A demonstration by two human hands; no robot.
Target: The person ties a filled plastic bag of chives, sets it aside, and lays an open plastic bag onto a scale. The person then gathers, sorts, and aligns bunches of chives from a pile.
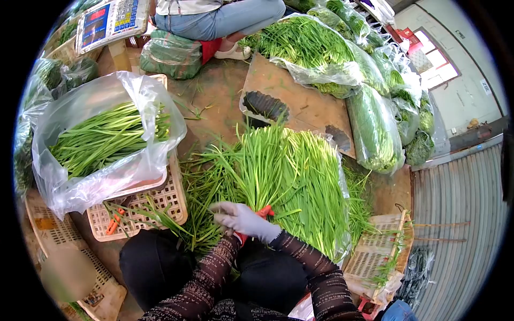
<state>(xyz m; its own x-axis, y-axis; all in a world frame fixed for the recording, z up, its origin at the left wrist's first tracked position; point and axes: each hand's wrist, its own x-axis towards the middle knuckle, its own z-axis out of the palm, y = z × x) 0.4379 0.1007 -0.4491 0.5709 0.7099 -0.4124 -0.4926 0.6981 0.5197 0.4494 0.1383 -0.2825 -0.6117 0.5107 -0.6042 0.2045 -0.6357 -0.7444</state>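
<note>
A bunch of garlic chives [262, 166] stands fanned out before my knees, its stalk ends down at my hands. My left hand [265, 212], in a red glove, is wrapped round the lower stalks; most of it is hidden. Crossing in front of it is my right hand [249, 220], in a pale grey glove, its fingers apart and pointing left, slightly blurred. I see nothing held in those fingers. A large pile of chives [316, 187] lies on plastic just to the right, and loose chives [206, 187] spread to the left.
On a crate [176, 195] at left sits an open plastic bag [53, 134] of chives. An orange-handled tool [114, 221] lies on the crate. A scale [112, 24] and a seated person [214, 24] are behind. Bagged greens [375, 128] line the right; another crate [372, 254] stands lower right.
</note>
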